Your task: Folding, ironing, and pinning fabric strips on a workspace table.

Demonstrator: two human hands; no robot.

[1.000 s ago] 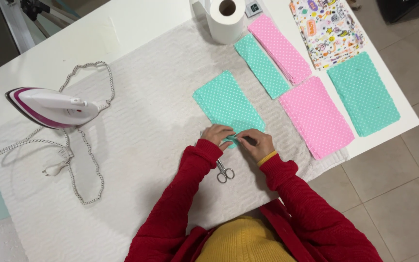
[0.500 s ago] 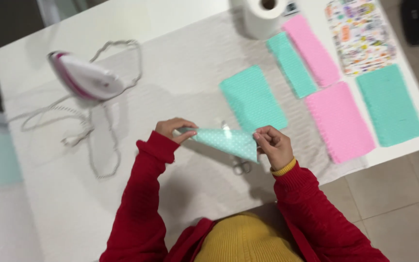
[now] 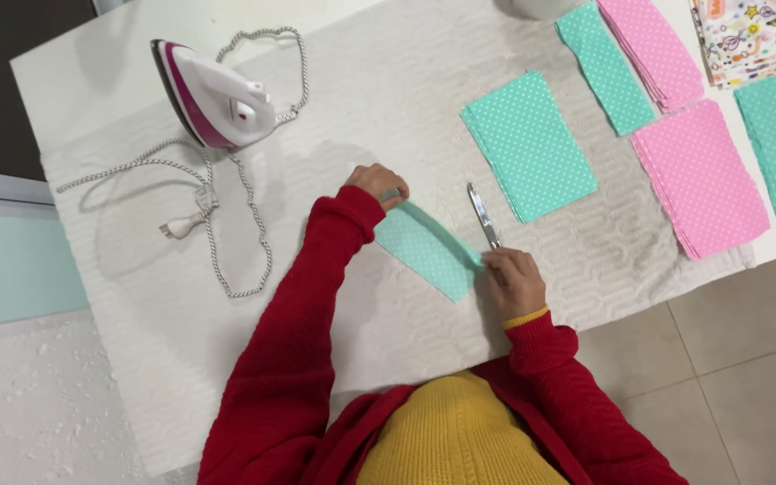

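Left hand (image 3: 377, 182) and right hand (image 3: 514, 280) each pinch an end of a folded teal dotted cloth (image 3: 424, 245) on the white pad (image 3: 388, 108). Scissors (image 3: 484, 216) lie just beside the right hand, iron (image 3: 213, 94) well apart

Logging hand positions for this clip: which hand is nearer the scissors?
The right hand. It presses one end of the teal strip just below the scissors, nearly touching their tip. The left hand holds the strip's other end, farther off toward the iron.

A white-and-magenta steam iron (image 3: 217, 94) with braided cord (image 3: 226, 224) stands near stacked pink dotted cloths (image 3: 701, 175) on a white textured mat (image 3: 136, 341).
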